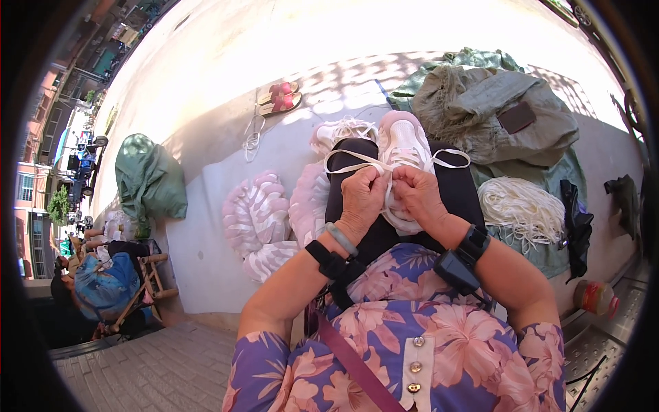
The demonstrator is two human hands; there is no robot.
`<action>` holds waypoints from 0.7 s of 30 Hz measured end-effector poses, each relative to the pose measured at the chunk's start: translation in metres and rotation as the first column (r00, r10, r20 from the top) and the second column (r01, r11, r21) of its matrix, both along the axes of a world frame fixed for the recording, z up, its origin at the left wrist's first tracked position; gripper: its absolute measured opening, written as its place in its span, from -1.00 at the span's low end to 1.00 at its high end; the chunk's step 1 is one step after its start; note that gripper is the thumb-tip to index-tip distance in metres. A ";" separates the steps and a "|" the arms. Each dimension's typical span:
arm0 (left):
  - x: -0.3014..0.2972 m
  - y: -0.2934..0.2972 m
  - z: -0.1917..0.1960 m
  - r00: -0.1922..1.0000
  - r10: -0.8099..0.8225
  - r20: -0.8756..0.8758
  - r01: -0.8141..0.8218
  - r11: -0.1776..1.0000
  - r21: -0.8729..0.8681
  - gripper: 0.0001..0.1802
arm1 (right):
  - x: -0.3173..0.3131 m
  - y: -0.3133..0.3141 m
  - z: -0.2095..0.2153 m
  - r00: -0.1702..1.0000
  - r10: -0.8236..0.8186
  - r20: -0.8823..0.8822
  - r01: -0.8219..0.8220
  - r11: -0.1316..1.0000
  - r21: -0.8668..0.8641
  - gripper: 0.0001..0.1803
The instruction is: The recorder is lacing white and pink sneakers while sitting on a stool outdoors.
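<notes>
A white and pink sneaker [403, 137] lies across my lap on dark trousers, its toe pointing away from me. My left hand [364, 199] is closed in a pinch on the white shoelace [349, 167], over the sneaker's laced front. Close beside it, my right hand [419, 196] also pinches the lace, with fingers bent. One lace loop spreads out to the left, and another stretch curves out at the right. The exact crossing between my fingertips is partly hidden. Just beyond my knees sits another pale sneaker [343, 132].
Stacked pink and white shoes [257, 213] lie on a grey sheet [199, 240] at left. A heap of white laces [519, 209] and cloth sacks [494, 110] are at right. Sandals [279, 100] lie farther off. A green bag [149, 177] and a seated person [103, 281] are at left.
</notes>
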State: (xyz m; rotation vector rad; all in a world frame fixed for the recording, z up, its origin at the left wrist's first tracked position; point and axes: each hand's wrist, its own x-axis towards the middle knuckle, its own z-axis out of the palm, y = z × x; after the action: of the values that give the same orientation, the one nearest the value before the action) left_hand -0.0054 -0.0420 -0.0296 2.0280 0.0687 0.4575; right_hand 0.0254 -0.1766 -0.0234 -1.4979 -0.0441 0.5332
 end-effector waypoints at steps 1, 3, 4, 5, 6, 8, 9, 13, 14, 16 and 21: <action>0.000 -0.001 -0.002 1.000 0.004 -0.015 -0.004 0.999 -0.048 -0.73 | 0.001 0.002 -0.012 0.997 0.005 0.083 -0.007 1.000 0.019 -0.91; -0.002 -0.002 0.000 0.999 0.011 -0.051 -0.014 0.998 -0.056 -0.73 | 0.000 0.004 -0.023 0.970 0.018 0.243 0.018 0.990 -0.143 -0.93; -0.003 -0.001 0.000 0.996 0.029 -0.090 -0.035 0.997 -0.065 -0.73 | -0.001 0.006 -0.021 0.919 0.066 0.388 0.058 0.952 -0.299 -0.94; -0.004 0.000 -0.001 0.996 0.033 -0.086 -0.039 0.997 -0.060 -0.73 | -0.001 0.007 -0.017 0.917 0.068 0.392 0.056 0.954 -0.294 -0.94; -0.005 0.000 -0.001 0.988 0.028 -0.151 -0.050 0.988 -0.145 -0.74 | 0.001 0.007 -0.014 0.880 0.128 0.458 0.063 0.923 -0.379 -0.93; -0.007 -0.003 0.001 0.976 0.021 -0.215 -0.071 0.971 -0.227 -0.75 | 0.002 0.004 -0.001 0.835 0.197 0.514 0.074 0.886 -0.459 -0.92; -0.008 -0.006 0.002 0.965 0.014 -0.261 -0.112 0.925 -0.364 -0.76 | 0.003 0.002 0.006 0.841 0.247 0.481 0.049 0.851 -0.523 -0.92; -0.008 -0.011 0.019 0.941 0.022 -0.338 -0.241 0.746 -0.621 -0.77 | -0.007 -0.017 0.033 0.796 0.404 0.450 0.004 0.740 -0.672 -0.90; -0.008 -0.007 0.018 0.941 0.028 -0.338 -0.245 0.746 -0.619 -0.77 | -0.009 -0.026 0.035 0.794 0.408 0.451 0.000 0.742 -0.670 -0.90; -0.008 0.001 0.013 0.930 0.042 -0.364 -0.301 0.655 -0.693 -0.79 | -0.009 -0.054 0.035 0.757 0.484 0.439 -0.106 0.754 -0.649 -0.91; -0.002 0.021 0.016 0.911 0.097 -0.400 -0.374 0.599 -0.708 -0.80 | -0.011 -0.145 0.031 0.858 0.507 0.081 -0.446 0.815 -0.371 -0.93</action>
State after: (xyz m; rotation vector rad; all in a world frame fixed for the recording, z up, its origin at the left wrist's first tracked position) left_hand -0.0074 -0.0213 -0.0139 1.1913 0.6513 0.1859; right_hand 0.0140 -0.3220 0.0072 -1.8841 -0.5064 0.8436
